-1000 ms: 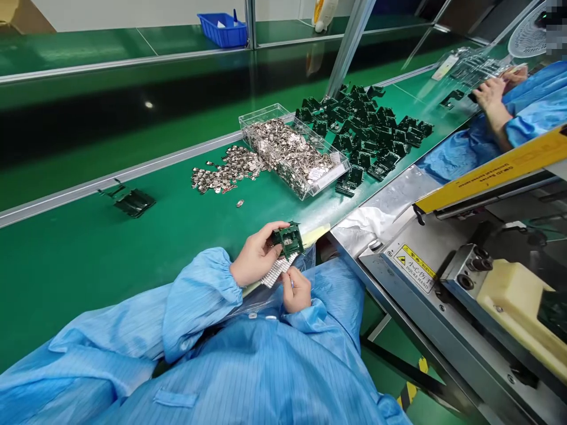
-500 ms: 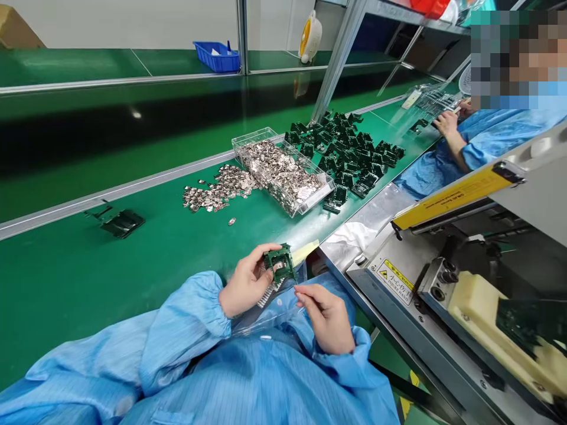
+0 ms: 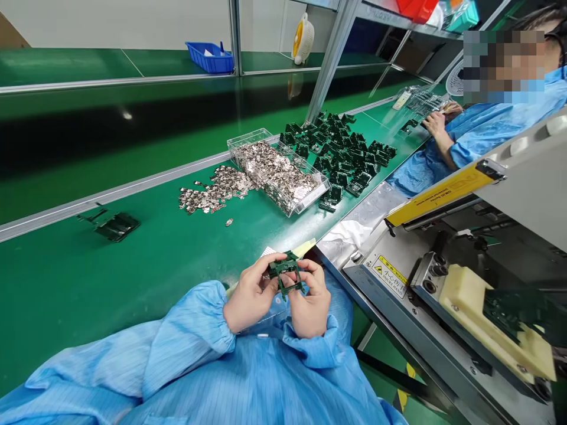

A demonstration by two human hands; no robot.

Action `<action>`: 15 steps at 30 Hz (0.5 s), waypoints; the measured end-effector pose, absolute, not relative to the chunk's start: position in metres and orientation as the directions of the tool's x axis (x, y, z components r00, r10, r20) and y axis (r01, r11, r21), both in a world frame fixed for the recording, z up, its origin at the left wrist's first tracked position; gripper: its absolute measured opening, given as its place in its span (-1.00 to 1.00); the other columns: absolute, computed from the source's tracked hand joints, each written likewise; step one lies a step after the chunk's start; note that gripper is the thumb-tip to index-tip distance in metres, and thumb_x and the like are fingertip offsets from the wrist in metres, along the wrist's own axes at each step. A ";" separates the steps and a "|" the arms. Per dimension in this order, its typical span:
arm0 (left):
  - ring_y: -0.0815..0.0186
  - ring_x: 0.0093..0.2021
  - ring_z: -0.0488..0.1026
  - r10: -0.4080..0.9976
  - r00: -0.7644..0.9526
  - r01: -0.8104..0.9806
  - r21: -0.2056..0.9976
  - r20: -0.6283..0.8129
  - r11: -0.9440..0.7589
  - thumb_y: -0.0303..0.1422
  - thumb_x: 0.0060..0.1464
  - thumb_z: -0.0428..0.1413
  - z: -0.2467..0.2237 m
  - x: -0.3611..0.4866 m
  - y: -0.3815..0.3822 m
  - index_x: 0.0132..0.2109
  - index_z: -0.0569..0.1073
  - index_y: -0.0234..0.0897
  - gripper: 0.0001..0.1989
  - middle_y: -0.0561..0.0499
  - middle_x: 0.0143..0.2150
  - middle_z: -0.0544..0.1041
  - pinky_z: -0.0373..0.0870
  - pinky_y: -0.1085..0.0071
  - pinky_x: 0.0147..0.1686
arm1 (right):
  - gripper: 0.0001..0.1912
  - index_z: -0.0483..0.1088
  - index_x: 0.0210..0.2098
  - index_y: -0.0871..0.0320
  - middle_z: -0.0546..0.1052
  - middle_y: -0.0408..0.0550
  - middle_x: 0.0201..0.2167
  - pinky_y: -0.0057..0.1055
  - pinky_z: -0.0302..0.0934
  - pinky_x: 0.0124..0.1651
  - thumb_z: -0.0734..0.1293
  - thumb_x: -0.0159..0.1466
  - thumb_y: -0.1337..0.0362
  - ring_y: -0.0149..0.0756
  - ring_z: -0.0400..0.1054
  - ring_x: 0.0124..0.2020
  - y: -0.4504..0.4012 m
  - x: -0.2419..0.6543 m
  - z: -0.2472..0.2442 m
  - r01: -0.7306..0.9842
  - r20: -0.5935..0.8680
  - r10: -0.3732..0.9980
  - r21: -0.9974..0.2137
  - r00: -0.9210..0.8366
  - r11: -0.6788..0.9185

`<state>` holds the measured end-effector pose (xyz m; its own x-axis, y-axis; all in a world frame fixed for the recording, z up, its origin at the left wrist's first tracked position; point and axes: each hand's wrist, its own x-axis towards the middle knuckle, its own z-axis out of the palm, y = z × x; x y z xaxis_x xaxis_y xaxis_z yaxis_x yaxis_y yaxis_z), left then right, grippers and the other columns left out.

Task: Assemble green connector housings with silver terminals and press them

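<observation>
A dark green square frame part (image 3: 286, 273) is held in front of my body, above the table's near edge. My left hand (image 3: 252, 296) grips its left side between thumb and fingers. On the other side, the fingers of my right hand (image 3: 310, 298) are closed on the part, with the thumb at its lower opening. Whether a small piece sits between my right fingers is too small to tell. Beyond my hands lie a pile of small silvery metal pieces (image 3: 217, 189) and a clear box (image 3: 310, 203) filled with more of them.
Many dark green parts (image 3: 343, 147) are heaped behind the box. One more dark part (image 3: 117, 227) lies at left. A machine (image 3: 385, 265) with a yellow label stands at right. A person in blue (image 3: 482, 133) works at far right. A blue bin (image 3: 210, 59) sits at the back.
My right hand has moved up and left onto the green frame part, which it was apart from before. The part is turned slightly. The whole view has shifted a little.
</observation>
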<state>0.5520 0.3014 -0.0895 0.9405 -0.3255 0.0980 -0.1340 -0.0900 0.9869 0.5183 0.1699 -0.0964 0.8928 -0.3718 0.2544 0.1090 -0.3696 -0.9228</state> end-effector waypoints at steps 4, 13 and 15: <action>0.31 -0.27 0.50 -0.329 0.936 -0.173 0.977 0.125 -0.121 -0.41 0.18 0.03 -0.094 0.548 0.302 0.10 0.35 -0.27 -0.67 -0.11 -0.06 0.51 0.44 0.44 -0.31 | -0.83 0.44 -0.48 0.14 0.40 0.03 -0.15 -0.20 0.25 -0.03 0.42 0.19 0.21 -0.12 0.34 -0.08 0.178 0.517 -0.102 0.095 0.217 -0.430 -0.953 0.876 -0.287; 0.22 -0.03 0.51 -0.458 0.885 -0.168 0.974 0.081 -0.152 -0.45 0.18 0.00 -0.078 0.552 0.309 0.16 0.31 -0.28 -0.61 -0.15 0.08 0.48 0.45 0.34 -0.05 | -0.44 0.22 0.15 -0.01 0.25 0.05 0.23 -0.19 0.24 0.09 0.44 0.20 0.25 -0.11 0.22 0.17 0.156 0.514 -0.101 0.158 0.136 -0.145 -0.976 0.980 0.151; 0.22 -0.01 0.50 -0.577 0.816 -0.195 0.958 0.041 -0.208 -0.49 0.15 -0.02 -0.058 0.557 0.310 0.17 0.32 -0.27 -0.57 -0.12 0.08 0.49 0.45 0.36 -0.04 | -0.28 0.12 0.28 -0.07 0.19 0.00 0.29 -0.14 0.16 0.18 0.44 0.20 0.27 -0.07 0.11 0.25 0.138 0.504 -0.088 0.210 0.210 -0.025 -0.978 0.977 -0.001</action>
<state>0.5571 0.3103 -0.0584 0.8156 -0.5771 0.0409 -0.1953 -0.2082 0.9584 0.5038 0.1380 -0.0882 0.9774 -0.0254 0.2100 0.2101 -0.0007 -0.9777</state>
